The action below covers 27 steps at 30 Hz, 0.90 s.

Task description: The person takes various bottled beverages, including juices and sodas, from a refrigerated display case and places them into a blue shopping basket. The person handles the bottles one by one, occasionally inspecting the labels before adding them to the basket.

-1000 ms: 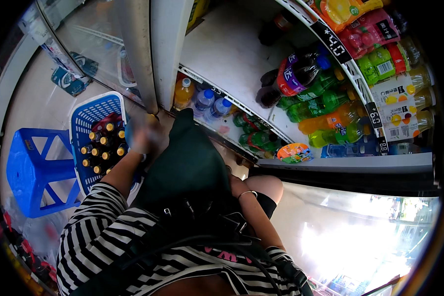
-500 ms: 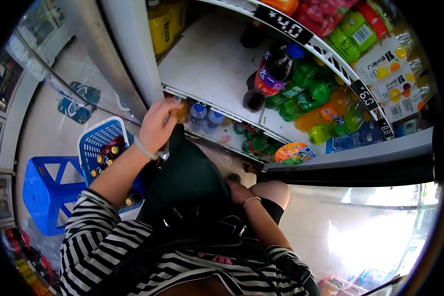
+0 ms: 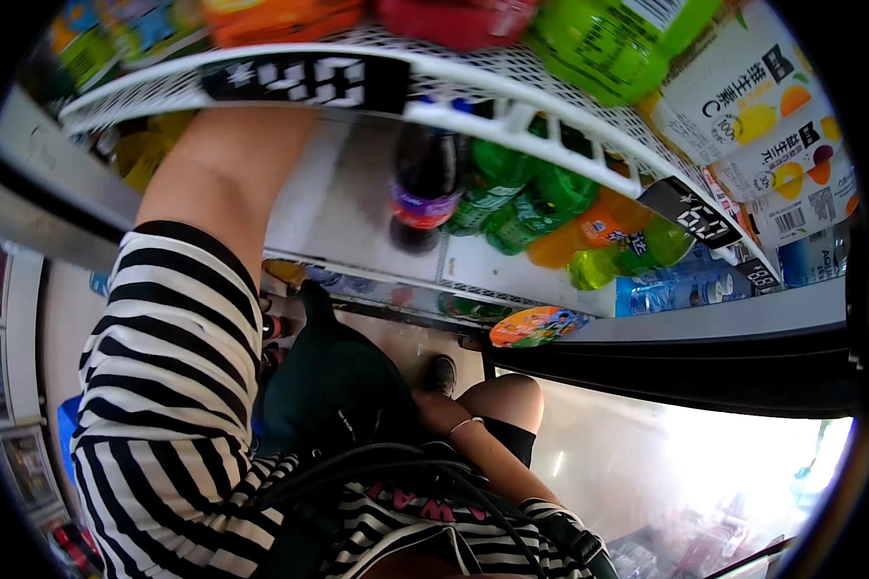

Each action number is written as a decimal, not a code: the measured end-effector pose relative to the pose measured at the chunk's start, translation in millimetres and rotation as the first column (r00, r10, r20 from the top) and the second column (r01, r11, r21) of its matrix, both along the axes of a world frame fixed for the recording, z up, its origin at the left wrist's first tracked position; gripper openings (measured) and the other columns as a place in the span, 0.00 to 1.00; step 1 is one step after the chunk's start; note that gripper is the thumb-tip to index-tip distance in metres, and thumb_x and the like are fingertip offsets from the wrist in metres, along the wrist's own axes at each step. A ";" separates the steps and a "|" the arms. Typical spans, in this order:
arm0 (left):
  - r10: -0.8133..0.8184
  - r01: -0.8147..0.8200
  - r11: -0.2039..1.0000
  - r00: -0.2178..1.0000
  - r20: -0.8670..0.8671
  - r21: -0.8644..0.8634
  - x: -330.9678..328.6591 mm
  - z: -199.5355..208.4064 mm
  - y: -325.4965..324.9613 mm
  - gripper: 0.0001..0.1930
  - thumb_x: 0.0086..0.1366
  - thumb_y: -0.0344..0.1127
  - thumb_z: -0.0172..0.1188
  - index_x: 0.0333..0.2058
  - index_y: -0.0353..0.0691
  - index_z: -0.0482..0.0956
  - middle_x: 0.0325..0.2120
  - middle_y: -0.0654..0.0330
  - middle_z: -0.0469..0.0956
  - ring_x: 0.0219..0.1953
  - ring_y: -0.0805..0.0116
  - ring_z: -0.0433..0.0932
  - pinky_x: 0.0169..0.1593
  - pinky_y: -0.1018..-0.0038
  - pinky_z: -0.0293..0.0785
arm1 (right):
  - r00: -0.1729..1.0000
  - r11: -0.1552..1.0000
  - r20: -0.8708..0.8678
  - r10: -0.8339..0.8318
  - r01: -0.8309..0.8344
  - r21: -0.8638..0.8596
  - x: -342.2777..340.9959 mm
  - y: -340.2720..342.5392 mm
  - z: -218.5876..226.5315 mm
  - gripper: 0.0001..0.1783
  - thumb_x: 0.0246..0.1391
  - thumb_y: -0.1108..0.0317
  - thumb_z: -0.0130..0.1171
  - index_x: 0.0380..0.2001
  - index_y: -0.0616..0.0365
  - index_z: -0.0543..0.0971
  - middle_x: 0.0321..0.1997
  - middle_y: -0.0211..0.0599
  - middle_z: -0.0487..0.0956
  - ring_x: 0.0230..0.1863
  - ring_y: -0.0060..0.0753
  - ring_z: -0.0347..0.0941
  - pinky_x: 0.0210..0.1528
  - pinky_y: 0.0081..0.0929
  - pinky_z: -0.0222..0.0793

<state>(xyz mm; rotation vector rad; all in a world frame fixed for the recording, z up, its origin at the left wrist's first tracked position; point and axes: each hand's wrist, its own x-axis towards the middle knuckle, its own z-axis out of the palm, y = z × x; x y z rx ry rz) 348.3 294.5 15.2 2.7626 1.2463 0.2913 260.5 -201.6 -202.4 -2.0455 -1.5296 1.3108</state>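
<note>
My left forearm (image 3: pixel 224 166) reaches up into the drinks fridge and passes behind the front rim of the white wire shelf (image 3: pixel 512 121). That rim and a black price tag (image 3: pixel 304 79) hide my left hand. Right of the forearm, a dark cola bottle (image 3: pixel 427 179) with a purple and red label stands on the white shelf board (image 3: pixel 309 207). My right hand (image 3: pixel 440 413) lies low, against the edge of the dark green apron or bag (image 3: pixel 343 386) over my lap, next to my bent knee (image 3: pixel 502 403). Its fingers are hidden.
Green soda bottles (image 3: pixel 541 203), an orange bottle (image 3: pixel 603 227) and blue-labelled bottles (image 3: pixel 681 288) stand right of the cola. White cartons (image 3: pixel 763 116) and more bottles fill the upper shelf. The fridge's lower frame (image 3: pixel 686 314) crosses at right. A blue stool (image 3: pixel 69 429) shows at left.
My left hand has gone from beside the lower shelf up into the fridge, out of sight. The view has moved closer to the upper shelf, and the blue basket has left sight.
</note>
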 end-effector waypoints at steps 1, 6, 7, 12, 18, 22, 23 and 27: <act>0.009 -0.009 1.000 0.999 -0.031 0.003 7.1 -4.8 8.8 0.20 0.53 0.42 0.56 0.44 0.41 0.70 0.45 0.50 0.70 0.47 0.53 0.68 0.49 0.65 0.64 | 0.998 0.998 -0.045 -0.041 0.043 0.047 -3.1 -2.5 -12.2 0.14 0.44 0.72 0.44 0.37 0.61 0.69 0.35 0.58 0.72 0.39 0.56 0.69 0.42 0.42 0.64; 0.054 -0.048 0.997 0.992 -0.114 0.057 17.1 -18.1 37.0 0.21 0.53 0.42 0.56 0.44 0.41 0.70 0.44 0.50 0.70 0.46 0.52 0.68 0.49 0.65 0.64 | 1.000 0.998 0.009 -0.016 0.017 -0.060 0.4 1.8 14.1 0.16 0.46 0.69 0.43 0.40 0.60 0.67 0.33 0.56 0.74 0.36 0.55 0.70 0.39 0.46 0.64; 0.059 -0.052 0.997 0.992 -0.115 0.063 17.1 -20.6 39.7 0.21 0.53 0.42 0.56 0.44 0.41 0.70 0.44 0.50 0.70 0.46 0.52 0.68 0.49 0.65 0.64 | 1.000 0.998 0.014 -0.015 0.016 -0.061 0.6 1.5 16.6 0.15 0.46 0.69 0.43 0.40 0.60 0.67 0.32 0.56 0.74 0.36 0.56 0.70 0.38 0.46 0.64; 0.078 -0.063 0.990 0.990 -0.115 0.128 11.1 -18.8 55.1 0.21 0.52 0.43 0.57 0.44 0.40 0.70 0.44 0.49 0.70 0.46 0.52 0.68 0.49 0.65 0.65 | 0.992 0.996 -0.093 -0.086 0.084 -0.033 4.3 5.7 31.3 0.10 0.44 0.71 0.43 0.33 0.61 0.66 0.31 0.58 0.72 0.35 0.57 0.69 0.38 0.44 0.64; 0.036 -0.020 0.977 0.997 -0.072 0.213 1.2 -12.5 58.8 0.22 0.52 0.43 0.57 0.44 0.40 0.69 0.43 0.49 0.70 0.45 0.51 0.69 0.48 0.64 0.65 | 0.988 0.995 -0.120 -0.101 0.103 0.016 1.3 4.8 24.4 0.11 0.45 0.69 0.43 0.34 0.59 0.67 0.29 0.56 0.73 0.33 0.57 0.70 0.37 0.45 0.65; -0.028 0.026 0.954 1.000 0.003 0.297 -18.4 2.2 51.8 0.22 0.51 0.44 0.57 0.44 0.40 0.69 0.43 0.48 0.70 0.45 0.51 0.69 0.48 0.64 0.65 | 0.995 0.995 -0.044 -0.084 0.086 0.047 0.5 11.0 34.3 0.14 0.45 0.68 0.44 0.38 0.57 0.67 0.28 0.56 0.73 0.33 0.56 0.70 0.36 0.45 0.65; -0.047 0.036 0.945 0.999 0.025 0.325 -26.2 9.9 48.1 0.22 0.51 0.44 0.57 0.44 0.40 0.69 0.43 0.48 0.70 0.45 0.51 0.69 0.48 0.64 0.65 | 0.995 0.999 -0.089 -0.043 0.042 -0.010 2.1 14.5 33.3 0.17 0.46 0.67 0.44 0.42 0.57 0.67 0.32 0.57 0.73 0.35 0.56 0.70 0.38 0.44 0.65; -0.166 0.095 0.899 0.977 0.133 0.428 -59.0 24.4 22.6 0.23 0.51 0.44 0.58 0.44 0.40 0.69 0.42 0.48 0.71 0.44 0.50 0.69 0.48 0.64 0.65 | 0.997 0.999 -0.072 -0.002 -0.002 -0.044 2.2 18.9 45.0 0.21 0.47 0.65 0.44 0.47 0.58 0.65 0.39 0.57 0.72 0.41 0.55 0.69 0.45 0.42 0.63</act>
